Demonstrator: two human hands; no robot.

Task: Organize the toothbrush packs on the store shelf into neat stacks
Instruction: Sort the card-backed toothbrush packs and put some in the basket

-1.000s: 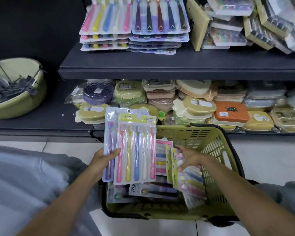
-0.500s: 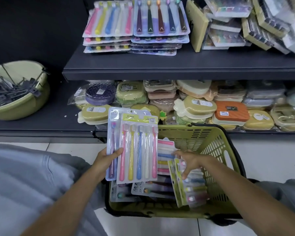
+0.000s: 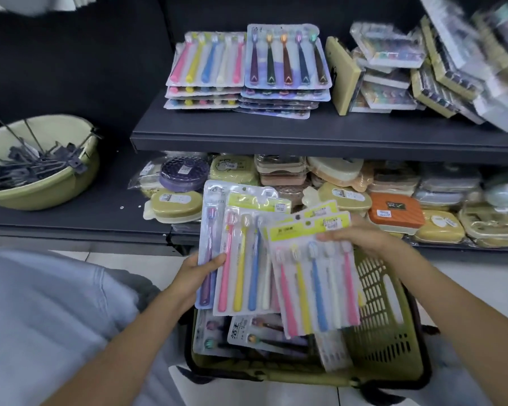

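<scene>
My left hand (image 3: 198,273) grips two toothbrush packs (image 3: 241,253) by their left edge, thumb on the front, above the green basket (image 3: 390,341). My right hand (image 3: 364,235) holds two more yellow-headed packs (image 3: 314,282) of pastel brushes, tilted and overlapping the left-hand packs. More packs (image 3: 264,338) lie in the basket's bottom. On the upper shelf (image 3: 247,133) sit two neat stacks: pastel brush packs (image 3: 207,68) and dark brush packs (image 3: 286,65).
Leaning, untidy boxed packs (image 3: 399,68) fill the upper shelf's right side. Soap boxes (image 3: 393,215) crowd the lower shelf behind the basket. A green basin (image 3: 41,194) of dark hooks sits on the lower shelf at left. A grey-clad knee (image 3: 41,317) is at bottom left.
My right hand has lifted the yellow-headed packs out of the basket and brought them up against the packs in my left hand. The view has tilted up slightly.
</scene>
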